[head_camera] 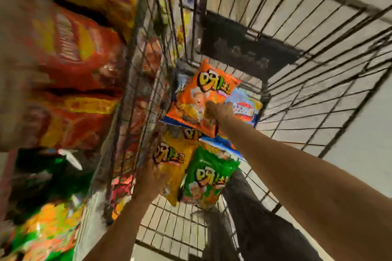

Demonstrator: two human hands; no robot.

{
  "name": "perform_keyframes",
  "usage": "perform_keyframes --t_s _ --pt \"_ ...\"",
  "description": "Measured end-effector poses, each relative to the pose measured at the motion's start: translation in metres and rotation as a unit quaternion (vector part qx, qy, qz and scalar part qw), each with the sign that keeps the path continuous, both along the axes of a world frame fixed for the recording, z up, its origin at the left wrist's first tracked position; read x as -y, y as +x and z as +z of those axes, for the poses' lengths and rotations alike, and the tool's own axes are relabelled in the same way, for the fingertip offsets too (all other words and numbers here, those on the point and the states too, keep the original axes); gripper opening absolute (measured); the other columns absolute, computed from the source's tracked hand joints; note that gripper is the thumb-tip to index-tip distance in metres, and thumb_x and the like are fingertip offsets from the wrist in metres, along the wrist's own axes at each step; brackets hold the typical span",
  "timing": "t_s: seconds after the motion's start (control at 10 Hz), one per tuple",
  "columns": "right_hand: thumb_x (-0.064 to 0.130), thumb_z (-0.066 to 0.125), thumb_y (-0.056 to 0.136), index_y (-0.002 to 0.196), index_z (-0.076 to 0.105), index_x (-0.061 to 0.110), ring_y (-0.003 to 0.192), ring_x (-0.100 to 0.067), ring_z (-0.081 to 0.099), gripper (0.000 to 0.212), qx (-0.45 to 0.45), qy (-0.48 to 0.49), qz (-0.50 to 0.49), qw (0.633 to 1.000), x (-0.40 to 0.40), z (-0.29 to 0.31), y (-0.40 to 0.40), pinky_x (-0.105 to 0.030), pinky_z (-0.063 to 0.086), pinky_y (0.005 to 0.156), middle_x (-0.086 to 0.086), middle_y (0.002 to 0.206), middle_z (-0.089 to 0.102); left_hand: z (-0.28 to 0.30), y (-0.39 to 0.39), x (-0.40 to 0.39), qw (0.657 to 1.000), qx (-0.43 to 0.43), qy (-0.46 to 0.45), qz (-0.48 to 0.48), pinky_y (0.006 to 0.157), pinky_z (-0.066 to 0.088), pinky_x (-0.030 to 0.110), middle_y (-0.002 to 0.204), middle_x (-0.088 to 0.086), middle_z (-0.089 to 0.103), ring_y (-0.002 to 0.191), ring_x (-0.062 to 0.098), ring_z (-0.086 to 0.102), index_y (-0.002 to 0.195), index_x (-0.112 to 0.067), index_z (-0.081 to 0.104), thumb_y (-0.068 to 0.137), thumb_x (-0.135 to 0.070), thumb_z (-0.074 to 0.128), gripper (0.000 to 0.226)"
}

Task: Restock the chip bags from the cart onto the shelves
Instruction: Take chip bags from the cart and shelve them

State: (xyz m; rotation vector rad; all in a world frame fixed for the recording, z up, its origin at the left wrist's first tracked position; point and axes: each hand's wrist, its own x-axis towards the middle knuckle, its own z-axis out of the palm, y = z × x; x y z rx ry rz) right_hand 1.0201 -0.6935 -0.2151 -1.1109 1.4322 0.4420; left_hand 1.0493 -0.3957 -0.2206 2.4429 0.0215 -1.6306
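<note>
so, bags in cart: one orange bag, one yellow bag, one green bag, one blue bag
right hand: fingers curled on the orange bag
left hand: grips the yellow bag

No legible text on chip bags

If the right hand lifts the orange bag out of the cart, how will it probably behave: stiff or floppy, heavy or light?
The orange bag looks puffed with air, so it is probably light for its size. Its glossy film may be slippery, and the right hand grips near one edge, so the rest would likely sag. It lies on a blue bag, which may shift.
</note>
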Motion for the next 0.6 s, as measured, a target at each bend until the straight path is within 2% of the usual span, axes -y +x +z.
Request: perform_keyframes --t_s 0.1,0.2,0.3,0.4,0.5,0.6 --pt "0.024 0.075 0.087 0.102 0.051 0.009 0.103 -0.036 0.063 0.032 0.0 0.027 -0.154 0.988 -0.003 -0.026 0.005 -0.056 0.051 0.096 -0.025 0.115 0.065 -0.014 0.003 0.01 1.0 -0.005 0.004 0.016 0.109 0.042 0.055 0.144 0.024 0.052 0.132 0.04 0.05 0.148 -0.004 0.04 0.082 -0.027 0.078 0.08" --pt "0.03 0.083 0.079 0.123 0.047 0.009 0.112 -0.035 0.065 0.061 0.013 0.063 -0.251 0.966 -0.004 -0.032 0.001 -0.055 0.054 0.095 -0.016 0.125 0.064 -0.023 0.005 0.032 1.0 0.018 0.017 -0.001 0.106 0.045 0.052 0.14 0.019 0.056 0.13 0.037 0.053 0.152 -0.007 0.037 0.073 -0.04 0.083 0.097" --pt "0.029 0.084 0.079 0.133 0.047 0.009 0.11 -0.035 0.066 0.068 0.029 0.103 -0.249 0.963 -0.003 -0.036 -0.002 -0.054 0.057 0.091 -0.014 0.125 0.065 -0.023 0.0 0.043 0.998 0.044 0.035 -0.027 0.11 0.041 0.052 0.147 0.022 0.048 0.137 0.039 0.044 0.156 -0.008 0.029 0.073 -0.043 0.084 0.105" --pt "0.027 0.083 0.08 0.134 0.048 0.01 0.108 -0.033 0.068 0.066 0.048 0.141 -0.24 0.959 0.007 -0.04 -0.003 -0.043 0.061 0.074 -0.014 0.125 0.067 -0.028 -0.011 0.043 0.996 0.059 0.05 -0.035 0.121 0.022 0.048 0.166 0.019 0.015 0.152 0.034 0.015 0.161 -0.011 0.007 0.082 -0.042 0.08 0.112" --pt "0.028 0.083 0.08 0.133 0.049 0.011 0.107 -0.031 0.069 0.065 0.049 0.147 -0.223 0.962 0.009 -0.043 -0.004 -0.038 0.059 0.067 -0.013 0.124 0.068 -0.038 -0.013 0.036 0.996 0.066 0.044 -0.039 0.122 0.019 0.049 0.167 0.017 0.011 0.153 0.034 0.012 0.162 -0.013 0.005 0.08 -0.045 0.081 0.116" --pt "0.03 0.083 0.079 0.131 0.051 0.011 0.1 -0.027 0.07 0.064 0.052 0.132 -0.216 0.966 0.007 -0.047 -0.003 -0.038 0.06 0.068 -0.009 0.117 0.069 -0.047 -0.006 0.025 0.998 0.067 0.015 0.008 0.118 0.029 0.056 0.162 0.018 0.026 0.149 0.037 0.024 0.161 -0.017 0.014 0.064 -0.058 0.082 0.126"
